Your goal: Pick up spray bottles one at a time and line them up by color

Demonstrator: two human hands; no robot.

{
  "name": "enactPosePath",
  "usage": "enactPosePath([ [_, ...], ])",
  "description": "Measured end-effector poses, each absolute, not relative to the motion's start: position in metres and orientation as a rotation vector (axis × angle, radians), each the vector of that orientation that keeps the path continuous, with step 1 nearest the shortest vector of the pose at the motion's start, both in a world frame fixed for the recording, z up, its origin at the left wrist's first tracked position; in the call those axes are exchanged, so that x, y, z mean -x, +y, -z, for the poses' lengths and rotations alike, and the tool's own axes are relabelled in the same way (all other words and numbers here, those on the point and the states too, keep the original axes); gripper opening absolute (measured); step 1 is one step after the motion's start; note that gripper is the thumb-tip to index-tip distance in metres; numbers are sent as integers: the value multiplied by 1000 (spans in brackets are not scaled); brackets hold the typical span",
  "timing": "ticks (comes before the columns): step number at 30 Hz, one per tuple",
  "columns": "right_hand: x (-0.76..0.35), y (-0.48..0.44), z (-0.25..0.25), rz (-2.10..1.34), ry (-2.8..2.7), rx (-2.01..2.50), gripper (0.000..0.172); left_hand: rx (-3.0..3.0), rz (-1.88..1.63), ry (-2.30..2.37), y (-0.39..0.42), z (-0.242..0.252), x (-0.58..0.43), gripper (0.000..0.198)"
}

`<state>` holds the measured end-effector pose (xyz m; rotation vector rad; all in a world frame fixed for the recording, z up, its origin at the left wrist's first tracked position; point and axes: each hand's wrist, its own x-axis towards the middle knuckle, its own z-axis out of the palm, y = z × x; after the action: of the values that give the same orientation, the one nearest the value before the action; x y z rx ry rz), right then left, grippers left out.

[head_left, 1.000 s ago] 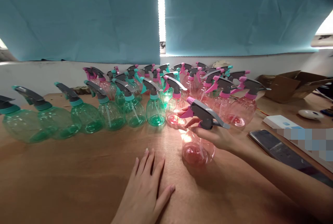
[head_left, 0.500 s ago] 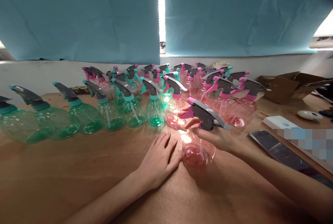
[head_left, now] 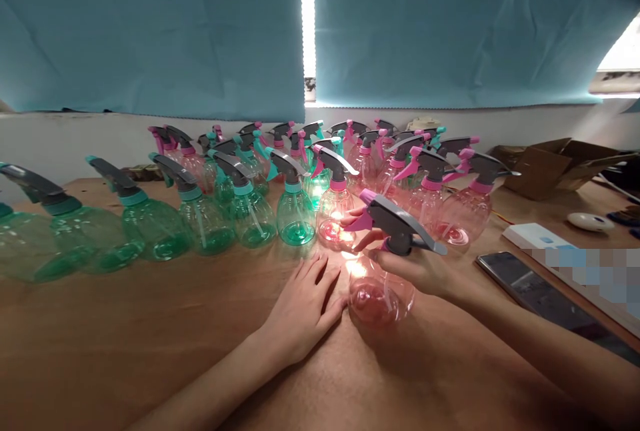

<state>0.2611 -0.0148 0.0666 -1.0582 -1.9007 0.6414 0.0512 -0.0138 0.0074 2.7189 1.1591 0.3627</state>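
A clear pink spray bottle (head_left: 383,294) with a grey and pink trigger head stands, slightly tilted in view, near the middle of the table. My right hand (head_left: 415,267) is wrapped round its neck from the right, fingers reaching behind it below the trigger. My left hand (head_left: 307,307) lies flat on the wooden table (head_left: 165,344), fingers spread, its thumb close to the bottle's base. Just beyond stand another pink spray bottle (head_left: 337,217) and a green spray bottle (head_left: 296,217), both upright.
A row of green spray bottles (head_left: 157,227) runs to the left, with several more pink and green ones behind. At the right lie a phone (head_left: 540,297), a white box (head_left: 537,241) and a white mouse (head_left: 590,221). An open cardboard box (head_left: 550,167) sits farther back.
The view has shifted slightly, and the left-hand bottles appear a little farther left. Both hands and the held spray bottle stay practically where they were.
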Motion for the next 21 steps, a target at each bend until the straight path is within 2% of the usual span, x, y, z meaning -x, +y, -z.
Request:
enactPosePath([
  [5,-260,-16,-70,-663,-1898,1084,35,-2712,-373,1152,-13,-6,-50,43],
  [10,-260,-16,-73,-752,-1887,1097,16,-2712,-349,1160,-13,-5,-50,45],
  [17,-262,-20,-79,-869,-1868,1101,25,-2719,-317,1171,-12,-4,-47,48],
  [21,-257,-22,-85,-760,-1848,1112,11,-2724,-304,1149,-10,-5,-42,46],
])
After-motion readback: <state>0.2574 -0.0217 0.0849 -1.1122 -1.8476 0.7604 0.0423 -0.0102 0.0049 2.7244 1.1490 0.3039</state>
